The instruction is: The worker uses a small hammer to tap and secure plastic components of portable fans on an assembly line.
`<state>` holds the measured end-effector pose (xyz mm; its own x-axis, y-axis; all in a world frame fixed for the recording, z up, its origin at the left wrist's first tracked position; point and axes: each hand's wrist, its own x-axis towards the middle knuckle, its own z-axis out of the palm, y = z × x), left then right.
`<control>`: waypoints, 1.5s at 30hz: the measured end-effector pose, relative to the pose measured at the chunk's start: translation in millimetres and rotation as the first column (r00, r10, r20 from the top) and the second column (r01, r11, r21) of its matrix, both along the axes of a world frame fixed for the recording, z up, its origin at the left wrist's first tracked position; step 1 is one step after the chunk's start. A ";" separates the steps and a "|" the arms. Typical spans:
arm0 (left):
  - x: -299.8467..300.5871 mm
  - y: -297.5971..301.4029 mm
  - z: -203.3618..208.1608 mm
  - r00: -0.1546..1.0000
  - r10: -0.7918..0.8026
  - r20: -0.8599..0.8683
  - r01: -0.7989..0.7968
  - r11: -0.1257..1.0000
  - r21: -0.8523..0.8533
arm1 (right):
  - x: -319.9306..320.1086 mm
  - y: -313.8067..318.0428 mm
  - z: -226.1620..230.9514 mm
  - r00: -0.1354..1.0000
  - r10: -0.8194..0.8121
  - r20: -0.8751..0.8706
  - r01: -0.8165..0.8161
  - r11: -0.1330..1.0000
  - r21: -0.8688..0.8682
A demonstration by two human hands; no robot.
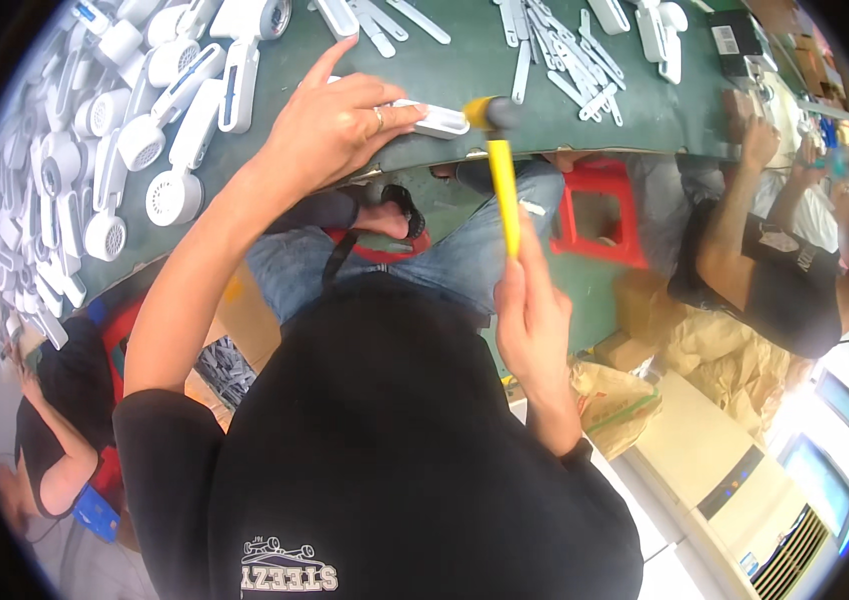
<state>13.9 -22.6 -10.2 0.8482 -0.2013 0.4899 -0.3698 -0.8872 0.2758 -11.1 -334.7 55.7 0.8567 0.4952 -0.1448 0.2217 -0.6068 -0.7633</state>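
Observation:
My left hand presses a white plastic handle piece with a long slot down onto the green table near its front edge. The index finger of that hand points up and away; the thumb and other fingers are on the piece, and its far end is hidden under them. My right hand grips the yellow handle of a hammer. The hammer's black and yellow head is just right of the piece's slotted end; whether they touch I cannot tell.
Many white housings with round perforated heads pile up on the left of the table. Loose grey-white strips lie at the back right. A red stool stands below the edge. Co-workers sit at right and left. Cardboard boxes stand at lower right.

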 end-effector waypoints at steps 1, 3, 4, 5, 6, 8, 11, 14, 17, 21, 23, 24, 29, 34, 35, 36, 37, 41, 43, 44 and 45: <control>2.3 0.4 2.4 1.000 0.002 0.002 -0.002 1.000 -0.002 | -1.3 -1.4 -5.2 0.998 -0.014 0.064 0.009 0.997 0.070; 4.8 3.1 2.8 1.000 0.009 0.005 -0.009 1.000 0.017 | 12.6 15.2 -10.9 0.998 -0.009 -0.064 0.001 0.992 -0.129; 6.3 4.5 3.3 1.000 0.019 0.008 -0.019 0.999 0.037 | 19.2 13.5 -19.7 1.000 0.007 -0.030 -0.012 0.986 -0.165; 5.3 3.0 5.2 0.998 -0.016 -0.063 0.015 1.000 -0.020 | 16.9 6.9 -14.9 0.992 -0.032 -0.118 0.020 0.994 -0.104; 6.6 2.2 8.4 0.998 -0.012 -0.060 0.010 1.000 -0.022 | 13.2 0.3 -8.7 0.976 -0.059 -0.210 0.050 0.998 -0.049; 16.9 -2.1 20.1 0.981 -0.072 -0.180 0.092 0.990 0.103 | 18.0 -1.9 -8.0 0.958 -0.091 -0.272 0.099 0.995 0.015; 35.7 -26.5 37.7 0.945 -0.270 -0.184 0.305 0.929 0.208 | 21.7 -6.4 -8.6 0.926 -0.207 -0.314 0.289 0.927 0.238; 28.0 -31.7 35.0 0.950 -0.243 -0.194 0.276 0.947 0.167 | 23.5 -7.5 -8.4 0.910 -0.175 -0.375 0.292 0.914 0.283; 2.8 -13.2 27.8 0.977 -0.161 -0.139 0.163 0.987 0.006 | 20.5 -14.1 -12.6 0.915 -0.101 -0.390 0.250 0.902 0.352; -32.8 -15.6 -2.1 0.988 0.059 -0.139 -0.091 0.968 -0.232 | 11.1 -9.6 -15.2 0.945 -0.104 -0.311 0.197 0.938 0.285; -26.7 -24.2 -15.5 0.990 0.094 -0.105 -0.120 0.953 -0.276 | 9.8 -2.4 -13.9 0.961 -0.099 -0.257 0.175 0.940 0.292; -20.9 -23.1 -25.6 0.992 0.110 -0.056 -0.122 0.947 -0.299 | 10.7 -0.4 -7.2 0.962 -0.091 -0.258 0.167 0.942 0.292; 3.2 -15.3 -33.3 0.975 0.194 0.111 -0.152 0.940 -0.307 | 15.0 10.8 9.2 0.993 -0.106 -0.047 0.109 0.991 0.075; 2.3 -18.8 -36.5 0.968 0.223 0.112 -0.184 0.941 -0.285 | 18.5 27.8 23.2 0.995 -0.097 0.004 0.097 0.994 0.047; 1.8 -19.2 -34.8 0.972 0.214 0.100 -0.178 0.942 -0.284 | 16.9 27.1 25.1 0.994 -0.100 0.039 0.096 0.992 0.084; 3.3 -19.4 -32.8 0.975 0.202 0.092 -0.169 0.944 -0.283 | 17.1 27.0 26.6 0.991 -0.106 0.078 0.096 0.988 0.123; 4.0 -20.0 -32.8 0.975 0.203 0.091 -0.170 0.943 -0.285 | 17.8 26.9 16.1 0.987 -0.108 0.121 0.085 0.980 0.177; 4.2 -23.3 -30.3 0.975 0.206 0.077 -0.176 0.941 -0.288 | 39.4 43.4 -0.3 0.996 -0.074 -0.049 0.064 0.982 -0.179; 1.9 -22.0 -31.1 0.976 0.207 0.061 -0.180 0.938 -0.297 | 33.1 35.0 18.2 0.991 -0.130 -0.018 0.128 0.988 -0.085; 1.3 -21.2 -33.2 0.975 0.212 0.073 -0.183 0.939 -0.291 | 28.9 32.0 11.5 0.990 -0.134 0.045 0.133 0.991 0.030; 2.2 -20.7 -33.6 0.973 0.212 0.089 -0.179 0.942 -0.283 | 26.7 36.4 9.7 0.983 -0.150 0.109 0.133 0.980 0.148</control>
